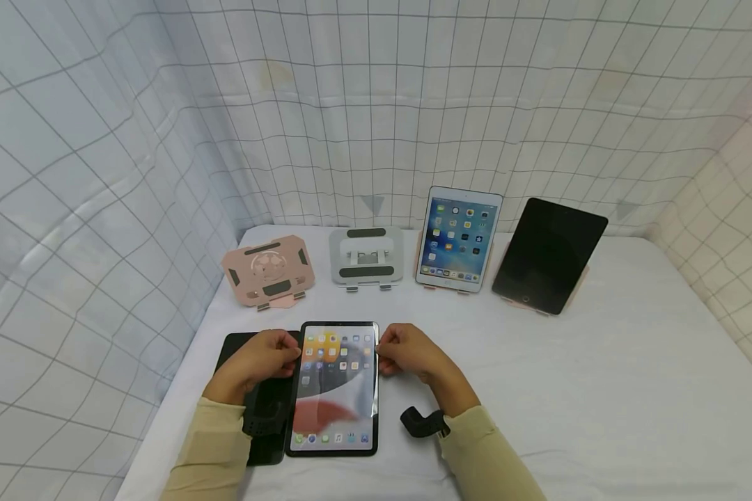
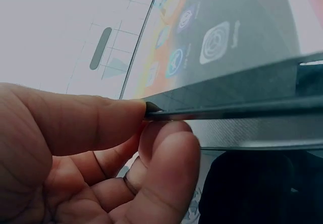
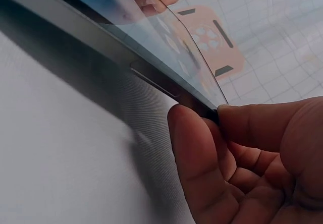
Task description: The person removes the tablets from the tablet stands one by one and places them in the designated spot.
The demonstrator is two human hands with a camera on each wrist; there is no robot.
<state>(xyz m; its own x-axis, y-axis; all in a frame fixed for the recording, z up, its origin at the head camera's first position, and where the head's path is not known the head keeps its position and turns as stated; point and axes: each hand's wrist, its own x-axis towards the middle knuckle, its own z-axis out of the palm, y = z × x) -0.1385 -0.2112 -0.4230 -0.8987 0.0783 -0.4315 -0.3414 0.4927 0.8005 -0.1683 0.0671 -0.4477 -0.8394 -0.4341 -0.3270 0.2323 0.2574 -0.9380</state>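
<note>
A tablet (image 1: 335, 390) with a lit home screen lies in front of me, its upper end slightly raised. My left hand (image 1: 260, 358) pinches its left edge between thumb and fingers. On the opposite side, my right hand (image 1: 413, 351) pinches the right edge near the upper corner. The right wrist view shows the tablet's side (image 3: 156, 75) lifted over the white cloth, with a shadow beneath. Partly under my left forearm lies a flat black tablet-like slab (image 1: 266, 452), its middle hidden by the hand and wrist strap.
Along the back stand a pink folding stand (image 1: 269, 268), a grey folding stand (image 1: 366, 271), a white tablet (image 1: 457, 240) with a lit screen and a dark-screened tablet (image 1: 548, 257), both propped on pink stands. White grid-patterned cloth (image 1: 376, 104) hangs behind the table.
</note>
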